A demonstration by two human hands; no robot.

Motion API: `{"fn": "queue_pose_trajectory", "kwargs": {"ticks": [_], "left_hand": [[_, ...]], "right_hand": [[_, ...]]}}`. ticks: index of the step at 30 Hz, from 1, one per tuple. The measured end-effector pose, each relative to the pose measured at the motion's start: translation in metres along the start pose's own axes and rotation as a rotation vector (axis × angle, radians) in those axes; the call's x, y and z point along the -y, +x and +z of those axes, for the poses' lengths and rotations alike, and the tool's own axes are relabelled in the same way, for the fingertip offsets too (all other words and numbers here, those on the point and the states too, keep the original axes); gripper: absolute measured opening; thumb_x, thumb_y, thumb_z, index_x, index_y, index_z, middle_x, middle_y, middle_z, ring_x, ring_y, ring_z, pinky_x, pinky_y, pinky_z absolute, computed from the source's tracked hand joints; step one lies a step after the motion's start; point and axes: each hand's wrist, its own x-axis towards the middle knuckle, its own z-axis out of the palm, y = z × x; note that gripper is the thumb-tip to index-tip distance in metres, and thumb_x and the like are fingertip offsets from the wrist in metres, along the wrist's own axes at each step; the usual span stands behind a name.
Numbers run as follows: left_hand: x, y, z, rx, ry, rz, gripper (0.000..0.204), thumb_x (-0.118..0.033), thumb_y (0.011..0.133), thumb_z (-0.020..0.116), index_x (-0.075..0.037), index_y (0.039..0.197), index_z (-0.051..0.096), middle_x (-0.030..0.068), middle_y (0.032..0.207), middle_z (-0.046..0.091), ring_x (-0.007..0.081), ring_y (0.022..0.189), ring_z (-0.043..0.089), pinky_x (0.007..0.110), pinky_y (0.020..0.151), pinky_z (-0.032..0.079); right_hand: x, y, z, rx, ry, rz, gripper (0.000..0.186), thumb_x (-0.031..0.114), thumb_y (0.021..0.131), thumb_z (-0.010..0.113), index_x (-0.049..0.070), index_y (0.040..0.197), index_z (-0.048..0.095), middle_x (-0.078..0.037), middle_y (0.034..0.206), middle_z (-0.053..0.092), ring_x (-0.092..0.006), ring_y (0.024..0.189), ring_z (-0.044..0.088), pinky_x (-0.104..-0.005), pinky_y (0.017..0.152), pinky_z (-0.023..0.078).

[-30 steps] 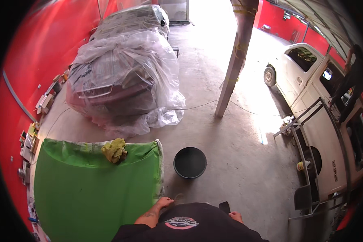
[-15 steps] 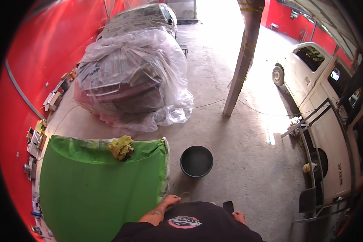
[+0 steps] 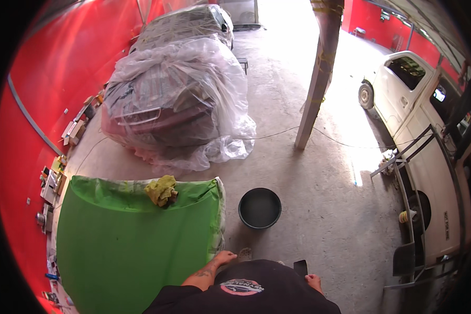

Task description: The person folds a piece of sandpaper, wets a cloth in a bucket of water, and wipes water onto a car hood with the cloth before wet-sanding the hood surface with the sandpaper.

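Note:
My left hand point(image 3: 225, 257) is closed, its fingers drawn together beside the near right edge of a green panel point(image 3: 136, 246). Whatever it may hold is too small to make out. On my right, my right hand point(image 3: 313, 282) grips a black, flat, rectangular piece point(image 3: 300, 267) that sticks up past the fingers. The panel looks like a car hood, with pale masking along its far and right edges. A crumpled yellow cloth point(image 3: 161, 190) lies on its far edge. Ahead of me, a round black bucket point(image 3: 259, 208) stands on the floor, apart from both hands.
A car under clear plastic sheeting point(image 3: 178, 104) stands beyond the panel. A post point(image 3: 319, 78) rises right of centre, with a cable point(image 3: 340, 142) crossing the concrete floor. A pale vehicle point(image 3: 403, 99) and a metal frame point(image 3: 411, 230) line the right; boxes point(image 3: 74, 131) line the red wall.
The whole view has shifted slightly, so the panel, bucket and cars appear a little farther right. Both hands keep nearly the same pose, and the right still holds the black piece.

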Motion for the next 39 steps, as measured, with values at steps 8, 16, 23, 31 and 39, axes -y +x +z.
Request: {"fn": "queue_pose_trajectory", "kwargs": {"ticks": [8,16,23,31,39], "left_hand": [[-0.001,-0.003,0.003,-0.052,-0.014,0.015,0.045,-0.044,0.088,0.063,-0.004,0.107,0.07,0.0073,0.088,0.07,0.0161,0.081,0.063,0.031,0.076,0.049],[0.006,-0.003,0.007,-0.05,-0.026,0.01,0.045,-0.044,0.087,0.065,-0.004,0.107,0.07,0.0094,0.093,0.071,0.0175,0.085,0.065,0.032,0.081,0.049],[0.008,-0.005,0.01,-0.037,-0.075,-0.019,0.046,-0.044,0.086,0.065,-0.004,0.107,0.07,0.0136,0.099,0.07,0.0219,0.092,0.065,0.034,0.085,0.049],[0.001,-0.007,0.009,-0.027,-0.065,-0.02,0.047,-0.043,0.085,0.064,-0.003,0.109,0.069,0.0175,0.105,0.069,0.0263,0.099,0.066,0.035,0.089,0.048],[0.002,-0.006,0.01,-0.03,-0.068,-0.027,0.045,-0.043,0.085,0.064,-0.004,0.107,0.07,0.0174,0.104,0.07,0.0267,0.099,0.066,0.035,0.089,0.049]], "right_hand": [[-0.003,0.004,0.002,-0.002,0.008,-0.015,0.019,0.018,0.089,0.062,0.003,0.1,0.061,-0.01,0.078,0.068,-0.0195,0.058,0.067,-0.0294,0.045,0.049],[-0.007,0.006,0.002,0.003,0.023,-0.035,0.018,0.018,0.088,0.062,0.002,0.097,0.061,-0.011,0.078,0.068,-0.0199,0.057,0.067,-0.0301,0.044,0.049],[-0.008,0.007,0.001,0.01,0.033,-0.029,0.019,0.018,0.088,0.063,0.003,0.099,0.061,-0.011,0.078,0.067,-0.0206,0.057,0.067,-0.0308,0.043,0.049],[-0.006,0.003,-0.001,0.004,0.026,-0.02,0.02,0.018,0.088,0.063,0.003,0.101,0.06,-0.011,0.079,0.068,-0.0199,0.058,0.067,-0.0296,0.043,0.049],[-0.001,-0.001,-0.002,0.009,0.01,-0.015,0.021,0.018,0.088,0.063,0.003,0.102,0.06,-0.011,0.08,0.068,-0.0192,0.058,0.067,-0.0284,0.043,0.048]]}}
